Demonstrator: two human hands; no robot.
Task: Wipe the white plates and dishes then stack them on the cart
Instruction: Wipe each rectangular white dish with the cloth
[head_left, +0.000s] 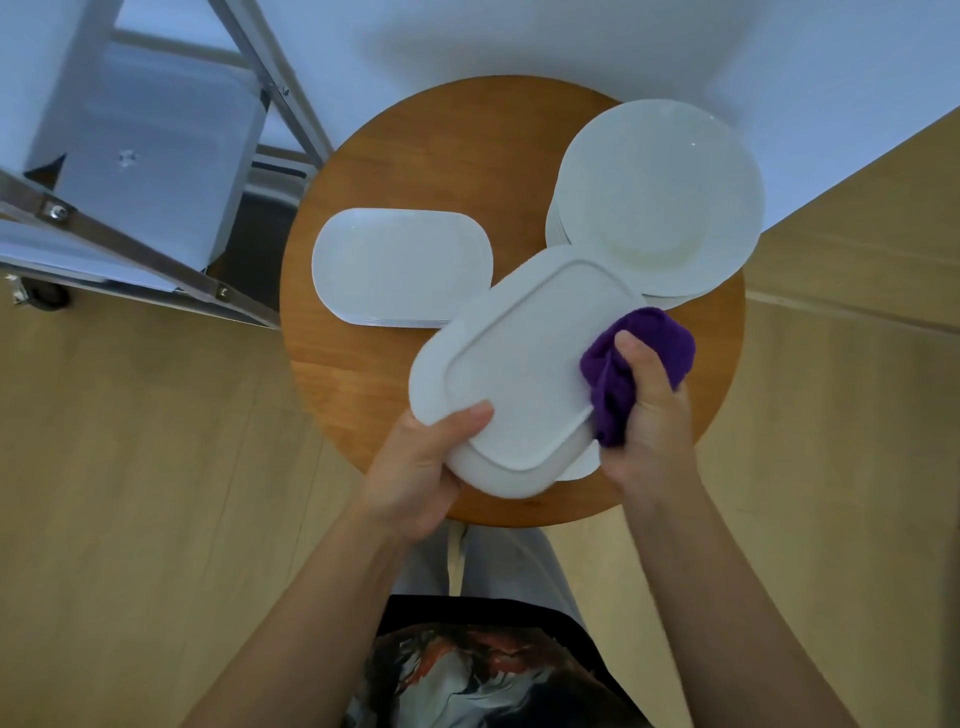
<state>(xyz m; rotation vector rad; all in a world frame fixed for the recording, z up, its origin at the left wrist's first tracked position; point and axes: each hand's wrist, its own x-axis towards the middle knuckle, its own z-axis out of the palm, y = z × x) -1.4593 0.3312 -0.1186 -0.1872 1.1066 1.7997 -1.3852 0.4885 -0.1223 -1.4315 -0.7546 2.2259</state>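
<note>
My left hand grips the near corner of a white rounded-rectangle dish, held upside down and tilted over the round wooden table. Its raised foot rim faces me. My right hand clutches a bunched purple cloth pressed against the dish's right edge. A stack of similar white oblong dishes lies on the table's left part. A stack of round white plates sits at the table's far right. The metal cart stands to the left.
The cart's slanted metal frame bars and a caster wheel are close to the table's left edge. Pale wooden floor surrounds the table. A white wall rises behind it.
</note>
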